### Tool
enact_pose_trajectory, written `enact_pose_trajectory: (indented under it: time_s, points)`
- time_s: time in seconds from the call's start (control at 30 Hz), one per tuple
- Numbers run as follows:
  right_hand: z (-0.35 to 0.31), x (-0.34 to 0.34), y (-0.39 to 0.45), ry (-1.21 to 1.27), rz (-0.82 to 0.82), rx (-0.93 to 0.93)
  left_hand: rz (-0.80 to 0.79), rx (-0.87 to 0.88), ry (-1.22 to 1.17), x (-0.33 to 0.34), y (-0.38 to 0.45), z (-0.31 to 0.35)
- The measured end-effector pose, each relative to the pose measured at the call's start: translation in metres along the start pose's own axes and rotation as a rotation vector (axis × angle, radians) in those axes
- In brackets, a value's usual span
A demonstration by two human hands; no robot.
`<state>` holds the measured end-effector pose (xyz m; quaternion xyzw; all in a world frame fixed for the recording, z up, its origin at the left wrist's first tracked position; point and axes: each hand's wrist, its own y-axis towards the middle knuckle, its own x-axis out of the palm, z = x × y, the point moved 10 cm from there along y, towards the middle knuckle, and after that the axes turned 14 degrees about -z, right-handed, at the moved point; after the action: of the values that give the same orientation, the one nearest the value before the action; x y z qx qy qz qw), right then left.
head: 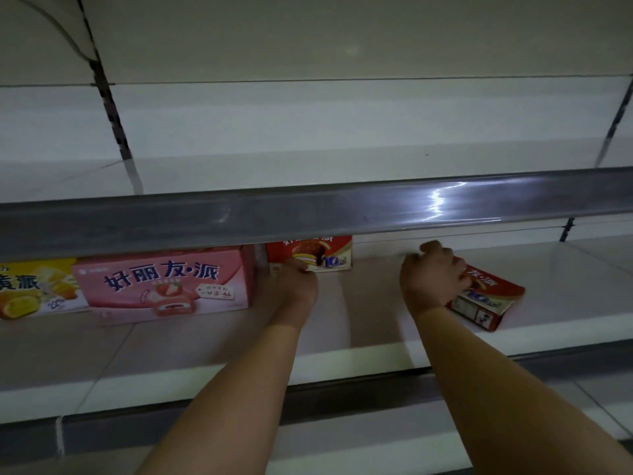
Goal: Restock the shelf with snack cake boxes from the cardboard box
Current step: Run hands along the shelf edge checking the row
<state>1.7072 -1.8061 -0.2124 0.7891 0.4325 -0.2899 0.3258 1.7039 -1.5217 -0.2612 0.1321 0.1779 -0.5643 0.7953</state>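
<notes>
Forearms reach in over the shelf's front edge (359, 363), under the grey rail (308, 214) of the shelf above. Right hand (433, 279), knuckles up and fingers curled, grips a red snack cake box (489, 299) lying flat and skewed toward the shelf's right end. Left hand (298, 281) holds the lower front edge of a second red box (310, 253), upright farther back (its top hidden by the rail). Left of it stand a pink box (164, 282) and a yellow box (34, 289).
</notes>
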Motion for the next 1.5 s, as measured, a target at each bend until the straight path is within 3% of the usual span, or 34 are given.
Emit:
enact_pose_trajectory:
  time_s: [0.07, 0.2, 0.3, 0.37, 0.43, 0.57, 0.73, 0.97, 1.07, 1.13, 1.23, 1.5]
  points:
    - [0.025, -0.021, 0.005, -0.119, 0.041, 0.028, -0.121, 0.101, 0.009, 0.038, -0.008, 0.027]
    - [0.063, -0.038, 0.015, -0.416, -0.042, 0.024, -0.437, 0.203, 0.081, 0.127, -0.023, 0.069]
    - [0.109, -0.050, 0.013, -0.250, -0.087, 0.256, -0.671, 0.222, 0.043, 0.180, -0.042, 0.082]
    - [0.135, -0.049, 0.009, -0.065, -0.136, 0.396, -0.726, 0.217, 0.035, 0.199, -0.046, 0.079]
    - [0.138, -0.042, 0.010, -0.047, -0.216, 0.382, -0.741, 0.154, -0.002, 0.202, -0.047, 0.074]
    - [0.124, -0.027, 0.015, 0.116, -0.304, 0.234, -0.643, 0.015, -0.012, 0.173, -0.040, 0.062]
    - [0.075, -0.011, 0.011, 0.339, -0.394, 0.036, -0.377, 0.080, 0.090, 0.117, -0.044, 0.046]
    - [-0.011, 0.008, -0.019, 0.233, -0.335, -0.260, -0.012, 0.015, 0.203, 0.032, -0.051, 0.022]
    - [-0.043, 0.019, -0.032, 0.112, -0.283, -0.361, 0.060, -0.048, 0.299, -0.002, -0.044, 0.005]
    - [-0.061, 0.030, -0.039, 0.151, -0.295, -0.398, 0.089, -0.074, 0.178, -0.016, -0.034, -0.010]
    - [-0.080, 0.052, -0.042, 0.239, -0.393, -0.407, 0.120, -0.068, -0.090, -0.027, -0.029, -0.021]
    - [-0.074, 0.089, -0.021, 0.580, -0.554, -0.181, 0.071, 0.015, -0.241, -0.030, -0.003, -0.013]
